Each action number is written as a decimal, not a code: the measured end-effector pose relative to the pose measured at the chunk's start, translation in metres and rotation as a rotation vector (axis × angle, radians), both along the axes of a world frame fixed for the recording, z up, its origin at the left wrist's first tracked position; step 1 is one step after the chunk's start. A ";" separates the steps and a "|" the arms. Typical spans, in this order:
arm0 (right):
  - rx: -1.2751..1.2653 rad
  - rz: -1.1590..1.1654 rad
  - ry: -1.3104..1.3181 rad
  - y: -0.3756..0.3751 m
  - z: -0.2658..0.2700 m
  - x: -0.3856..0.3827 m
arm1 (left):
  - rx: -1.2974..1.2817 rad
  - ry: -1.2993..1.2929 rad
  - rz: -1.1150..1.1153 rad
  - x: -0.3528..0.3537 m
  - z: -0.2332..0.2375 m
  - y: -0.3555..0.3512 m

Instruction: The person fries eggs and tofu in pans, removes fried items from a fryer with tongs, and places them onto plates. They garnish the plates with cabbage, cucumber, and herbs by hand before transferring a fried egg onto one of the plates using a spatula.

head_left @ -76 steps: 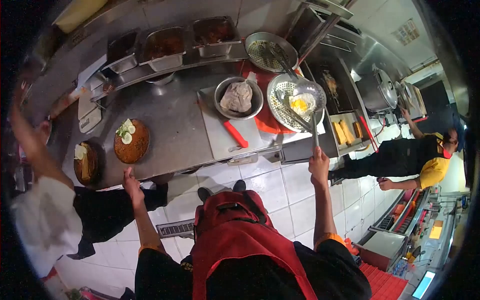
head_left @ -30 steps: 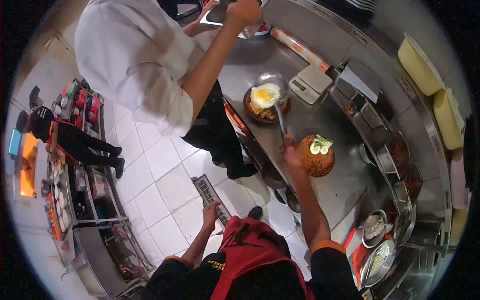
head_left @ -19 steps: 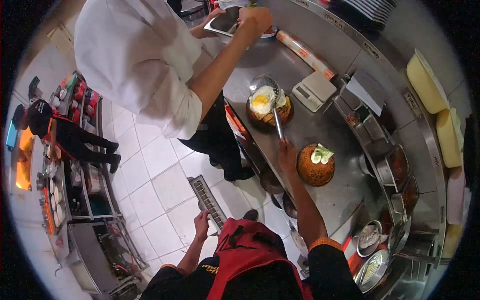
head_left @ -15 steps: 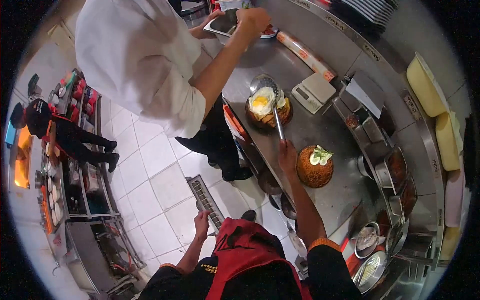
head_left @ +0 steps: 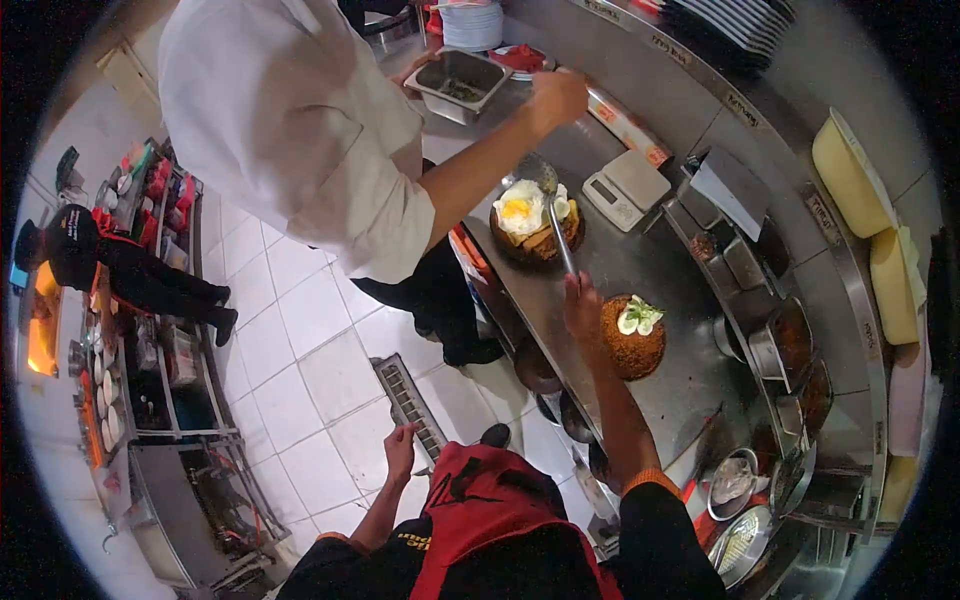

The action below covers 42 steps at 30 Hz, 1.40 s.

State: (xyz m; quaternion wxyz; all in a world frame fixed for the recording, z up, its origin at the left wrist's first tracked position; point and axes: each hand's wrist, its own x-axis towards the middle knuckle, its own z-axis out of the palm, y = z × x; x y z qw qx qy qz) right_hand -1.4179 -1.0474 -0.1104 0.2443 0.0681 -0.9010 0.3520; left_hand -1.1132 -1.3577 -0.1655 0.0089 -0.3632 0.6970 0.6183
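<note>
So, the fried egg (head_left: 518,208) looks landed on the far plate (head_left: 520,262). My right hand (head_left: 580,300) is wrapped round the skimmer (head_left: 562,245) handle, scoop not yet pulled clear. My left hand (head_left: 400,450) hangs empty, fingers loose. The rice mound (head_left: 630,352) nearby has no fried egg yet.

Red apron (head_left: 480,505), black shirt (head_left: 345,560), orange-trimmed short sleeves (head_left: 652,481)
</note>
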 end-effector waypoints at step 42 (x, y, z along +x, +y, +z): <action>-0.187 -1.556 -0.054 0.099 0.106 0.672 | 0.267 -0.110 -1.253 0.033 -0.073 0.177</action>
